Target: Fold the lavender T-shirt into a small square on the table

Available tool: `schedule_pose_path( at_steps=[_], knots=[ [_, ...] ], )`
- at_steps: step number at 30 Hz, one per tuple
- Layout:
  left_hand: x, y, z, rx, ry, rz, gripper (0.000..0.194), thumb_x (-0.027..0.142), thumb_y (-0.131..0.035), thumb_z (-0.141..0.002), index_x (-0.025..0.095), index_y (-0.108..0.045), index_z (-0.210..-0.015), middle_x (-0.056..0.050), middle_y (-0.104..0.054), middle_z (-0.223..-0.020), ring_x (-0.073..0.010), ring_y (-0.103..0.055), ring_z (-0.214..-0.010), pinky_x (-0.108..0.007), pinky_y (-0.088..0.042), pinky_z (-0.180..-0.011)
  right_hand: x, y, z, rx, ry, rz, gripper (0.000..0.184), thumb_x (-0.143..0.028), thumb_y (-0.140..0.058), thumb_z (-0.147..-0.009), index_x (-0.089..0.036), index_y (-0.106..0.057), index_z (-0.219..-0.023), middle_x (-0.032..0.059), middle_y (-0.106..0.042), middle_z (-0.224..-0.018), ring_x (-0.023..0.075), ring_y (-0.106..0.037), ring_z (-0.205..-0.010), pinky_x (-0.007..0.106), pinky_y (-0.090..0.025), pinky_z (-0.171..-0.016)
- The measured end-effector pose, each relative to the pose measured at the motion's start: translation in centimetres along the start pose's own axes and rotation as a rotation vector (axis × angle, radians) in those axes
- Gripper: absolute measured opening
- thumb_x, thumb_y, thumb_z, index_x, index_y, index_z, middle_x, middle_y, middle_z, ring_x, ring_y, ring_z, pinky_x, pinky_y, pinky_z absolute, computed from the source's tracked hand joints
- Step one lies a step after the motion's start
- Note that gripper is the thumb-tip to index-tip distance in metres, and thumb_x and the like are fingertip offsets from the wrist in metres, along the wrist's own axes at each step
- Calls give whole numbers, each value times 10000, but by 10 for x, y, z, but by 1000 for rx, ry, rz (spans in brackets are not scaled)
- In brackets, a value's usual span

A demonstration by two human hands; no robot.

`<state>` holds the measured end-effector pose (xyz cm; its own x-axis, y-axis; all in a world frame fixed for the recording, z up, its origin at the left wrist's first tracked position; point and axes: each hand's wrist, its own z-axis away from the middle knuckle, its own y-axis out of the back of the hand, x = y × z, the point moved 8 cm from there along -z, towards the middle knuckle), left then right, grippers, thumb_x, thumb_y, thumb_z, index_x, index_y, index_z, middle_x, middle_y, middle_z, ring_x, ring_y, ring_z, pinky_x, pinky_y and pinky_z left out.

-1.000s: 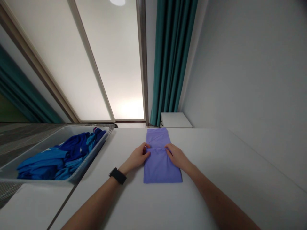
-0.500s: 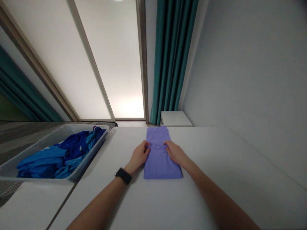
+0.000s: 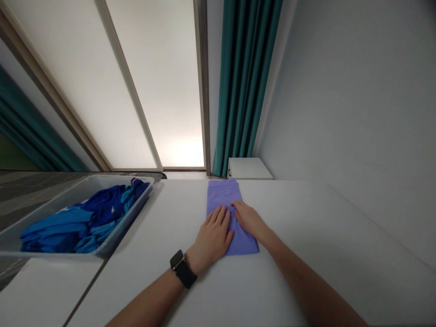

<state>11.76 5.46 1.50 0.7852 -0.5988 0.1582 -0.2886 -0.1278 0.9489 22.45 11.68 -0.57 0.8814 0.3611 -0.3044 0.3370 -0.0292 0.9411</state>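
A folded purple garment [image 3: 223, 190] lies as a long, narrow strip on the white table [image 3: 177, 213], its length running away from me. My left hand [image 3: 211, 236] rests palm down across its left side, fingers stretched out flat over the middle and thumb pointing right; it covers part of the nearer half. At the right edge, about halfway along, my right hand [image 3: 249, 219] has its fingers bent and pinching the fabric, where small creases show. A black watch [image 3: 183, 269] is on my left wrist.
On the left stands a pale plastic bin [image 3: 122, 236] holding several blue clothes [image 3: 57, 227]. A seam [image 3: 85, 290] runs between two table surfaces near it. Beyond the far edge are a white cabinet [image 3: 250, 168] and a teal curtain [image 3: 247, 81]. A wall [image 3: 357, 113] borders the right.
My left hand has gone from gripping the garment's left edge to lying flat on top of it, nearer to me and further right. My right hand has stayed nearly in place.
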Motion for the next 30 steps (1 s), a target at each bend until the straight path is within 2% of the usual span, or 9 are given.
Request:
schedule_pose_path(
  at_steps=[3, 6, 8, 11, 13, 18, 21, 25, 30],
  knots=[
    [-3, -18, 4, -20, 14, -19, 549, 408, -358, -987, 98, -429, -1434, -198, -413, -1516, -324, -344, -1430, -512, -303, -1148, -4, 9, 3, 49, -33, 76, 301, -102, -402, -965, -192, -544, -1215, 121, -618, -1165, 224, -620, -1022, 322, -477, -864],
    [-7, -22, 5, -14, 9, -48, 563, 422, -337, -992, 93, -435, -1438, -189, -409, -1521, -315, -338, -1435, -492, -290, -1161, -17, 24, 9, 144, -24, 211, 319, -88, -396, -941, -173, -578, -1190, 183, -610, -1140, 307, -576, -1060, 430, -464, -895],
    [-7, -21, 5, -20, 7, -65, 569, 418, -332, -993, 75, -440, -1435, -196, -405, -1521, -315, -334, -1437, -480, -283, -1167, -29, 28, 15, 161, 32, 242, 351, -80, -391, -927, -157, -585, -1210, 200, -614, -1172, 326, -554, -1092, 467, -447, -929],
    [-4, -21, 5, -38, -2, -68, 565, 375, -328, -992, 47, -430, -1440, -205, -387, -1528, -307, -324, -1442, -474, -264, -1179, -41, 16, 25, 104, 128, 226, 418, -87, -388, -922, -115, -558, -1303, 191, -593, -1306, 304, -521, -1206, 446, -408, -1027],
    [-1, -22, 4, -40, -6, -60, 552, 336, -328, -985, 46, -425, -1445, -198, -388, -1529, -298, -320, -1445, -472, -255, -1184, -40, 3, 31, 59, 154, 211, 451, -119, -364, -941, -92, -528, -1359, 181, -546, -1400, 284, -477, -1296, 437, -357, -1096],
    [-9, -19, 6, -17, 41, -19, 563, 319, -387, -952, 91, -409, -1467, -171, -383, -1540, -293, -278, -1464, -483, -259, -1181, -24, -17, 36, 18, 103, 150, 513, -294, -281, -1005, -113, -430, -1462, 139, -399, -1537, 250, -335, -1432, 500, -250, -1170],
    [-28, -16, 10, -62, 83, 23, 603, 398, -442, -945, 145, -381, -1490, -142, -349, -1564, -273, -300, -1458, -472, -272, -1177, -22, -18, 36, 14, 81, 130, 537, -330, -295, -1001, -115, -404, -1481, 134, -366, -1553, 243, -307, -1448, 509, -207, -1188],
    [-47, -9, 16, -92, 80, 23, 633, 493, -437, -957, 186, -353, -1504, -116, -296, -1591, -253, -279, -1468, -465, -238, -1191, -24, -15, 35, 15, 64, 113, 550, -353, -320, -993, -115, -408, -1482, 135, -352, -1558, 255, -304, -1449, 514, -204, -1190],
    [-47, -7, 20, -104, 57, -10, 646, 506, -410, -968, 139, -360, -1498, -154, -299, -1585, -271, -268, -1471, -475, -234, -1188, -27, -13, 37, 11, 41, 107, 556, -359, -342, -990, -103, -411, -1478, 133, -352, -1558, 267, -300, -1450, 514, -216, -1188]
  ],
)
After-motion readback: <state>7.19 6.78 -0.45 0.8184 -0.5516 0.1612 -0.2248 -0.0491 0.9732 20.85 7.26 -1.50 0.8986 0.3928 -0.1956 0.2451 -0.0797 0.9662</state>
